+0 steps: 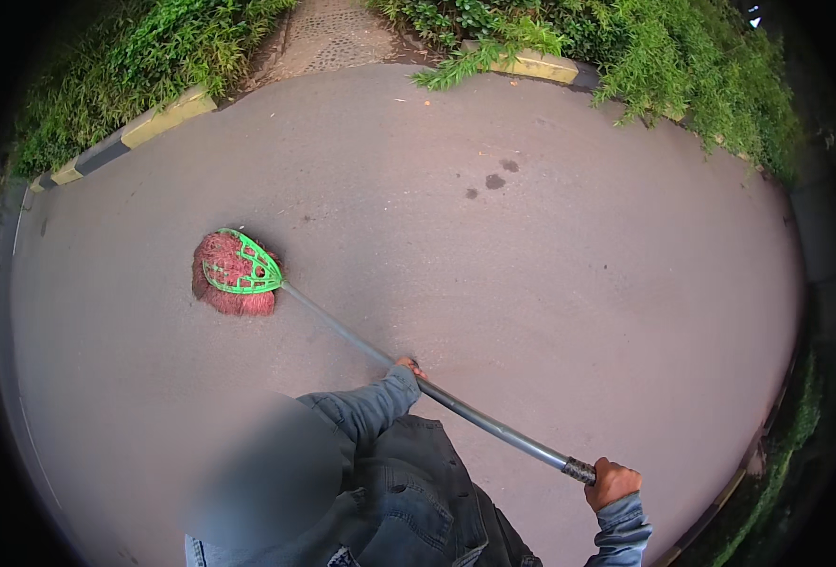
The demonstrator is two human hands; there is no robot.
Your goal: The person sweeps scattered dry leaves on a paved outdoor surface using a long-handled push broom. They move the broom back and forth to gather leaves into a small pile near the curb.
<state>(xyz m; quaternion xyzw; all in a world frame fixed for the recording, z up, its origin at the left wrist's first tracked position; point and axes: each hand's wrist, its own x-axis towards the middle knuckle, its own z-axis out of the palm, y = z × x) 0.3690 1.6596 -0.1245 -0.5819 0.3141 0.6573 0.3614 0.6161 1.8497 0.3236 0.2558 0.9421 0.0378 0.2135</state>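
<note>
A long-handled broom (342,329) slants across the view from upper left to lower right. Its green plastic fan-shaped frame (248,269) holds a bushy mass of reddish bristles (221,260), which rests on the pavement at the left. My left hand (409,367) is closed around the middle of the grey metal handle, in front of my body. At the handle's dark-wrapped end, my right hand (614,482) grips it, out to the right and lower. Both arms wear blue-grey denim sleeves.
Grey-brown pavement (531,265) spreads around me, with a few dark damp spots (495,181). Yellow and black kerbs (168,117) edge it at the far side, with green shrubs (682,66) overhanging. Between them, a cobbled path (338,38) leads away.
</note>
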